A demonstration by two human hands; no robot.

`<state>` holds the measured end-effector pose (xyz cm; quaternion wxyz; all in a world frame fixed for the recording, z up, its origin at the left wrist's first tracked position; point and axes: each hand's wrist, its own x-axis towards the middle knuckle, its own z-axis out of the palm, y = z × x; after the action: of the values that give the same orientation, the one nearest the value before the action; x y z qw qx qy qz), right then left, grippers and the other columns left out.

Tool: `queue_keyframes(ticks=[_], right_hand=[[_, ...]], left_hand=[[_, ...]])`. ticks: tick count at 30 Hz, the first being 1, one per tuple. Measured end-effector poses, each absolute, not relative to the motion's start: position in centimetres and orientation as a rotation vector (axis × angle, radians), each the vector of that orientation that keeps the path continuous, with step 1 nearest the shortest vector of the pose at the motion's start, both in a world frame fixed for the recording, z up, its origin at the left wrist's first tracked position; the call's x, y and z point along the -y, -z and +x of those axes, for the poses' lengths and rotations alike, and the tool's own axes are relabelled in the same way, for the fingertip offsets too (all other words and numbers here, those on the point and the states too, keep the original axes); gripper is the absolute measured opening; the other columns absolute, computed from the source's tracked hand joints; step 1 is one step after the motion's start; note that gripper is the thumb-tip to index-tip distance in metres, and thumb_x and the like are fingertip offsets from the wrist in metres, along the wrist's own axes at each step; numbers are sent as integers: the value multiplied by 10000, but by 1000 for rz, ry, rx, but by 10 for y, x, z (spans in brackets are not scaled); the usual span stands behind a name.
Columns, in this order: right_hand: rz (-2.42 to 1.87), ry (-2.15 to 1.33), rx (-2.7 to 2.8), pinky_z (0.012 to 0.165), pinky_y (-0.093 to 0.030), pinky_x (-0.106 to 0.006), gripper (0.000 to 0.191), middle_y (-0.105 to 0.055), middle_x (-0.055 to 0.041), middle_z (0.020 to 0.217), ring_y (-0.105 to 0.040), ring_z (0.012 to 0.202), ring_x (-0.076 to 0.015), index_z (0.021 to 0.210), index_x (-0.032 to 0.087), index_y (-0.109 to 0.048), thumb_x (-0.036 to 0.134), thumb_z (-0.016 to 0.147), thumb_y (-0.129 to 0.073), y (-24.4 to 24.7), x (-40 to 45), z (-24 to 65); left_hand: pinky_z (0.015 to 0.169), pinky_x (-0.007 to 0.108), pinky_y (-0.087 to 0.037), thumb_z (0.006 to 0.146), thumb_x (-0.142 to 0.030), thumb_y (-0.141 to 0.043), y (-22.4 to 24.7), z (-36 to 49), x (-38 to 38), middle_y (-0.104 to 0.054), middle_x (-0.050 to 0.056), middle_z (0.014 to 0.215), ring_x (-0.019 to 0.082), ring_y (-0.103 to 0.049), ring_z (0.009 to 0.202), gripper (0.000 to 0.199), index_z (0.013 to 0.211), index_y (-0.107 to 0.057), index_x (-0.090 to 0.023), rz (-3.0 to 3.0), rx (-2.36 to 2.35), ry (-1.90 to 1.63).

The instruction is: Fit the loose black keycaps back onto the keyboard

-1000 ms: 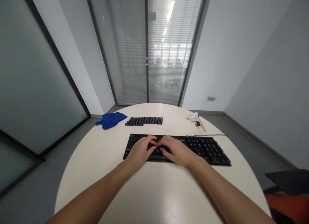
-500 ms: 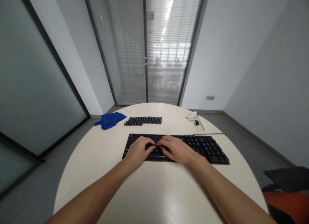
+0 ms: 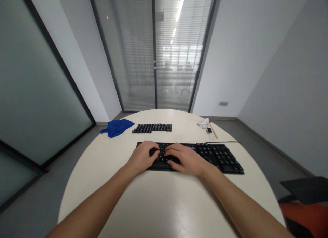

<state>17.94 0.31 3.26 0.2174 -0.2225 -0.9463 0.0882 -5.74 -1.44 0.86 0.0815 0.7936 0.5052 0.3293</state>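
Note:
A black keyboard (image 3: pixel 232 159) lies across the round cream table (image 3: pixel 102 173), with part of its left and middle covered by my hands. Over its left part rests my left hand (image 3: pixel 143 157), thumb and fingers apart, nothing seen between them. My right hand (image 3: pixel 185 158) is over the middle, its fingers spread and pointing left, its thumb lower on the keys. Several loose black keycaps (image 3: pixel 153 128) stand in rows behind the keyboard. Whether any key is missing under my hands is hidden.
A blue cloth (image 3: pixel 116 128) lies at the back left. At the back right are a crumpled white item (image 3: pixel 203 123), a thin light stick (image 3: pixel 213 131) and a small black piece (image 3: pixel 209 130). A cable (image 3: pixel 225 141) runs behind the keyboard. An orange chair (image 3: pixel 304 215) stands at the right.
My left hand has shifted left and slightly up, away from my right hand, its thumb and fingers opening. My right hand has barely moved, its fingers a little more spread.

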Motion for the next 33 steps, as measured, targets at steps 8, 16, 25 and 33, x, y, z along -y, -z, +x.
queue_keyframes(ticks=[8, 16, 25, 33], right_hand=[[-632, -329, 2674, 975, -485, -370, 370, -674, -77, 1144, -609, 1067, -235, 1139, 194, -648, 303, 799, -748, -30, 0, 176], [-752, -374, 2663, 920, -491, -344, 436, -643, -71, 1122, -601, 1053, -240, 1138, 207, -639, 257, 733, -795, -32, 4, 172], [-802, -446, 2665, 959, -476, -359, 563, -665, -78, 1099, -602, 1072, -259, 1239, 201, -645, 280, 709, -817, -37, 2, 168], [-806, -431, 2691, 948, -469, -357, 672, -688, -95, 1132, -631, 1040, -259, 1388, 203, -573, 366, 771, -783, -42, 2, 171]], left_hand=[[977, 405, -474, 893, -219, -620, 3, -76, 0, -685, 59, 1078, 258, -602, 1056, 121, 1008, -654, -203, 2316, -1698, -965], [962, 406, -469, 896, -205, -621, 5, -73, 0, -670, 57, 1054, 258, -578, 1040, 89, 971, -669, -207, 2348, -1681, -939], [975, 412, -463, 898, -188, -631, 8, -72, -1, -653, 62, 1048, 255, -568, 1047, 95, 971, -689, -206, 2363, -1657, -948], [975, 424, -467, 905, -193, -617, 4, -71, 1, -651, 70, 1055, 261, -561, 1053, 100, 988, -674, -195, 2398, -1694, -901]])
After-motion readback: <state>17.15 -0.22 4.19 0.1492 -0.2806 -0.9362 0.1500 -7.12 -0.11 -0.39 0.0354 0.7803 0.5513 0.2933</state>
